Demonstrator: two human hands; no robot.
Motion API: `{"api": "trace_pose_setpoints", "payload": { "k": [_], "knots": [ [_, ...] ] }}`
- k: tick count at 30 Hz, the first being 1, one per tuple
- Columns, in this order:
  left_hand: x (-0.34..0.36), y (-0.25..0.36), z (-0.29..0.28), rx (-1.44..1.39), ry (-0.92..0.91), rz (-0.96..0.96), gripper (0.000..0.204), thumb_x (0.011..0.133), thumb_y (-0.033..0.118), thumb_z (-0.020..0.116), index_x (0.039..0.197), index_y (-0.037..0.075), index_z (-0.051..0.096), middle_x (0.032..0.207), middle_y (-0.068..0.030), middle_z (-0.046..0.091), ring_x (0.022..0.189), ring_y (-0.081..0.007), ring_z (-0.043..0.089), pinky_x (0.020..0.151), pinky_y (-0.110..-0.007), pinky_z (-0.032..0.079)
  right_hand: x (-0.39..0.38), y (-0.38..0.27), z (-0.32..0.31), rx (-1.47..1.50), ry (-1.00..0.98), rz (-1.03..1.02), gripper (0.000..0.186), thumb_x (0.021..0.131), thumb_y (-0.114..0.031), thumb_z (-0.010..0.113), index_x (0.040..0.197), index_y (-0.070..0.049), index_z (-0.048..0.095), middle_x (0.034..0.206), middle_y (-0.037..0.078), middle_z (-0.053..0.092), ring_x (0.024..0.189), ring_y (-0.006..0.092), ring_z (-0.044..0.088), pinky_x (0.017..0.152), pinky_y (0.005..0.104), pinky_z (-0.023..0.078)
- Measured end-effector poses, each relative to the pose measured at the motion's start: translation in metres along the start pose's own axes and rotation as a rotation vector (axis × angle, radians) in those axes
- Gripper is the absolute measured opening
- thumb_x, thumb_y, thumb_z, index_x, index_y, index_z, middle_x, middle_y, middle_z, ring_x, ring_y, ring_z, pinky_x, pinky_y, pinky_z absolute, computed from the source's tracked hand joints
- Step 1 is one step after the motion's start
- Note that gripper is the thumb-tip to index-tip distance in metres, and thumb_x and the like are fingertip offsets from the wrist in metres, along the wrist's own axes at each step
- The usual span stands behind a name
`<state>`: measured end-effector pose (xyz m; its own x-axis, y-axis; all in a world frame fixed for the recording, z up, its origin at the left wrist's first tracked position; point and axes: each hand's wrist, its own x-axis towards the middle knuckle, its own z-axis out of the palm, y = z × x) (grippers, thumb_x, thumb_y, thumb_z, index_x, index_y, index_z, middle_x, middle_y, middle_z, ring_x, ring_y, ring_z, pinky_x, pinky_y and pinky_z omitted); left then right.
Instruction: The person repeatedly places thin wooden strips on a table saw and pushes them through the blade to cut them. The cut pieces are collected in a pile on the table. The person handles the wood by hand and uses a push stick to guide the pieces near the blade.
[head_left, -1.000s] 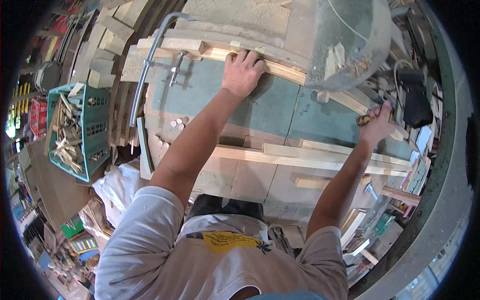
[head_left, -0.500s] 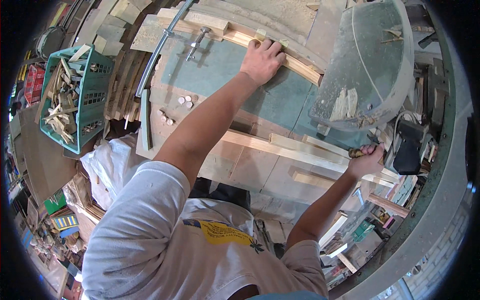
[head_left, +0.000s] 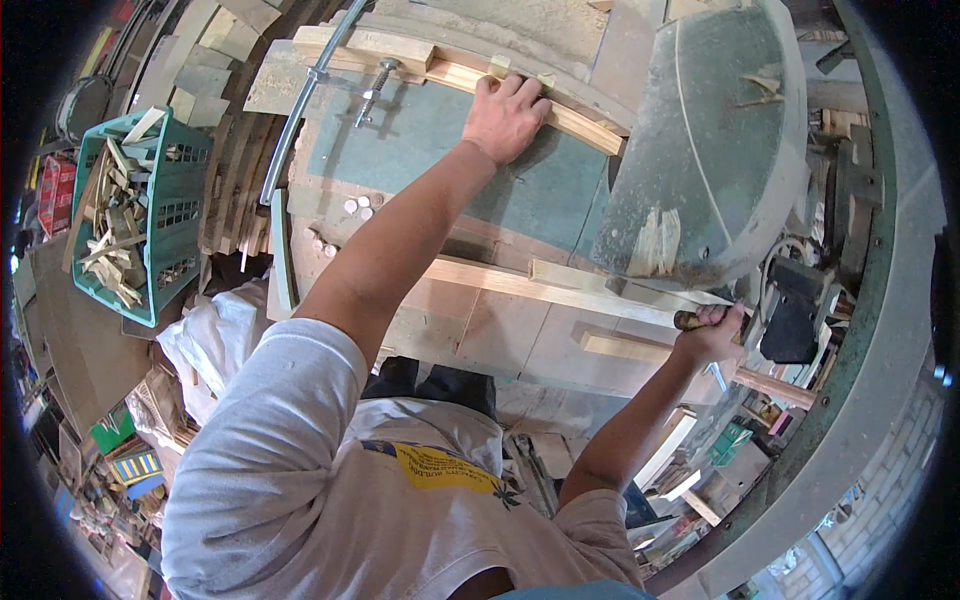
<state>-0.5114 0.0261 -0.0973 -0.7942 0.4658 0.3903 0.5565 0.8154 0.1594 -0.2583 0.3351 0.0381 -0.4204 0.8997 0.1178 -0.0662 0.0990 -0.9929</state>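
Note:
My left hand [head_left: 503, 120] is at the far side of the green-topped worktable [head_left: 400, 140], its fingers curled over a long pale wooden strip [head_left: 580, 127]. That strip lies along a wooden fence board [head_left: 470, 48]. My right hand [head_left: 712, 335], at the right near side, is closed around a short dark brown handle [head_left: 688, 320]; the rest of that thing is hidden. Just left of my right hand, long light wooden strips [head_left: 520, 285] lie across the table. A big dusty clear guard [head_left: 700, 140] hangs over the table between my hands and covers what is under it.
A metal bar clamp [head_left: 312, 90] with a screw [head_left: 372, 92] sits at the table's far left. Small round wooden discs [head_left: 350, 206] lie near my left forearm. A green crate [head_left: 150, 215] of offcuts stands left. A short wood block [head_left: 625, 345] lies near the front edge.
The whole view has shifted slightly. My right hand has come a little nearer to me with the dark handle. My left hand stays on the wooden strip.

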Motion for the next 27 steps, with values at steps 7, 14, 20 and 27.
{"api": "trace_pose_setpoints", "payload": {
  "k": [7, 14, 20, 27],
  "knots": [
    [0.002, 0.003, -0.003, -0.059, -0.026, -0.009, 0.017, 0.097, 0.031, 0.066, 0.107, 0.019, 0.072, 0.12, -0.0023, 0.061, 0.122, -0.0238, 0.058, 0.101, -0.056, 0.045, 0.038, -0.001, 0.052, -0.128, 0.033, -0.034, 0.034, 0.103, -0.024, 0.07, 0.074, -0.007, 0.061, 0.066, 0.002, 0.056, 0.054, 0.0125, 0.052, 0.05, 0.0305, 0.044],
    [0.001, 0.015, -0.016, -0.032, -0.07, 0.023, 0.035, 0.089, 0.031, 0.079, 0.119, 0.016, 0.068, 0.127, -0.0074, 0.059, 0.128, -0.0296, 0.057, 0.11, -0.056, 0.043, 0.096, 0.013, 0.106, -0.102, -0.069, -0.023, 0.015, 0.099, -0.014, 0.07, 0.101, 0.0, 0.066, 0.083, 0.005, 0.064, 0.068, 0.0144, 0.06, 0.062, 0.0299, 0.051],
    [0.005, 0.016, -0.033, 0.016, -0.313, 0.024, 0.05, 0.086, 0.034, 0.085, 0.126, 0.011, 0.062, 0.13, -0.0128, 0.058, 0.131, -0.0306, 0.055, 0.113, -0.055, 0.042, 0.124, 0.081, 0.042, -0.063, -0.415, -0.167, 0.033, 0.093, -0.007, 0.067, 0.124, 0.001, 0.064, 0.122, 0.012, 0.067, 0.115, 0.0232, 0.063, 0.101, 0.0391, 0.051],
    [0.001, 0.018, -0.039, -0.017, -0.35, 0.158, 0.062, 0.09, 0.03, 0.082, 0.145, 0.014, 0.059, 0.124, -0.0081, 0.06, 0.123, -0.0276, 0.056, 0.105, -0.054, 0.044, 0.173, 0.138, -0.018, -1.252, -0.35, -0.695, 0.047, 0.086, -0.014, 0.08, 0.13, -0.008, 0.066, 0.127, 0.017, 0.065, 0.119, 0.0403, 0.061, 0.102, 0.0497, 0.051]
  ]
}}
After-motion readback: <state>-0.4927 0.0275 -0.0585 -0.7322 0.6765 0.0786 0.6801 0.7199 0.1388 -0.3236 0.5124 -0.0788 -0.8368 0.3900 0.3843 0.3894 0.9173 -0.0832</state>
